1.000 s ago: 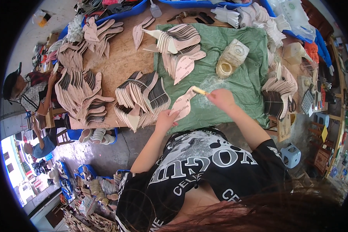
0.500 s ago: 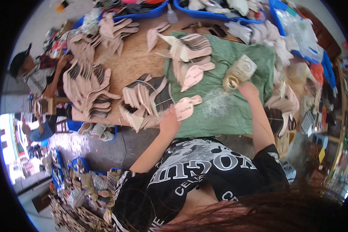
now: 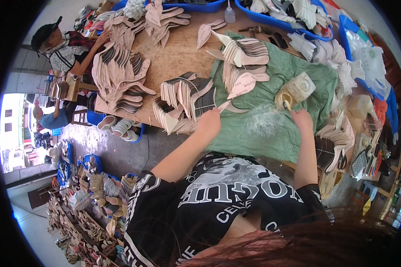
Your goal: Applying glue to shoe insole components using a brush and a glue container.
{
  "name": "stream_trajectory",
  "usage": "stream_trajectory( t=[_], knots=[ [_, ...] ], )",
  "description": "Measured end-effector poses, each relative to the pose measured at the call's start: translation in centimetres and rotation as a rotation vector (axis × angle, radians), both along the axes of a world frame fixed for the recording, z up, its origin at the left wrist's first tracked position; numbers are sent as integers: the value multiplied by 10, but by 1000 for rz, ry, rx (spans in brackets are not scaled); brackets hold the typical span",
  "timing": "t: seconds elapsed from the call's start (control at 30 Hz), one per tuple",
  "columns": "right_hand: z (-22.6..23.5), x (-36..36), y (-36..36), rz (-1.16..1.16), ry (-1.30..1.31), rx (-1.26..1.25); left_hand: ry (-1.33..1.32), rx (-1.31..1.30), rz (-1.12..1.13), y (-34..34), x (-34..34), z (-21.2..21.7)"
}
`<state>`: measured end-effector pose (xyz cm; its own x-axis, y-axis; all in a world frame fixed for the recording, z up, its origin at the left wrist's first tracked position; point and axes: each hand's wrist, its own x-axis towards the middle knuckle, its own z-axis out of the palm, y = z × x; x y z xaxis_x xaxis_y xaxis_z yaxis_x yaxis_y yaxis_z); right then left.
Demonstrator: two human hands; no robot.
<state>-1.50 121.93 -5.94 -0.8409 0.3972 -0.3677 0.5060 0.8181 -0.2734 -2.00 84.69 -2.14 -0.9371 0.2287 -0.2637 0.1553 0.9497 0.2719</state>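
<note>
My left hand (image 3: 210,123) is closed on a pale pink insole board (image 3: 225,106), tilted so that mostly its edge shows. A dark, curved piece (image 3: 237,109) shows just beside it on the green sheet; whether it belongs to the held one I cannot tell. Fingers of my right hand (image 3: 303,120) pinch a brush (image 3: 288,105), its lower end inside the mouth of a cut-open, yellowish plastic jug (image 3: 302,85). Left of my left hand sits a tied bundle of insole boards (image 3: 182,95). Beyond it, more boards (image 3: 243,82) lie fanned out, the front one printed.
A green sheet (image 3: 258,144) with a whitish smear covers part of the wooden table (image 3: 165,58). Further insole stacks (image 3: 120,80) stand at left, another (image 3: 336,140) at right. Blue bins (image 3: 298,29) line the far edge. Another person (image 3: 62,49) works at the left end.
The insole board in my left hand has turned from lying face up to tilted edge-on. My right hand has drawn slightly back from the jug, exposing the brush. The whole view has shifted.
</note>
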Motion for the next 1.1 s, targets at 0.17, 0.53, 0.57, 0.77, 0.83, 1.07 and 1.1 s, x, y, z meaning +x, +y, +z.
stream_trajectory(
  t=[0.17, 0.53, 0.57, 0.77, 0.83, 1.07, 1.1],
  knots=[
    [6, 21, -5, -56, 8, -73, -650, 429, 307, -7, -14, 4],
    [-21, 95, -150, 243, 25, -666, -1051, 768, 667, -8, -17, -14],
    [-22, 97, -154, 286, 23, -573, -1054, 764, 665, -8, -16, -14],
    [-41, 85, -128, 272, 174, -247, -1054, 760, 661, -12, -16, -17],
    [-37, 84, -127, 239, 187, -208, -1032, 732, 658, -9, -16, -15],
    [-30, 67, -132, 314, 47, -221, -1061, 765, 674, -13, -16, -18],
    [-29, 60, -127, 266, 11, -174, -1040, 748, 702, -11, -16, -15]
  ],
)
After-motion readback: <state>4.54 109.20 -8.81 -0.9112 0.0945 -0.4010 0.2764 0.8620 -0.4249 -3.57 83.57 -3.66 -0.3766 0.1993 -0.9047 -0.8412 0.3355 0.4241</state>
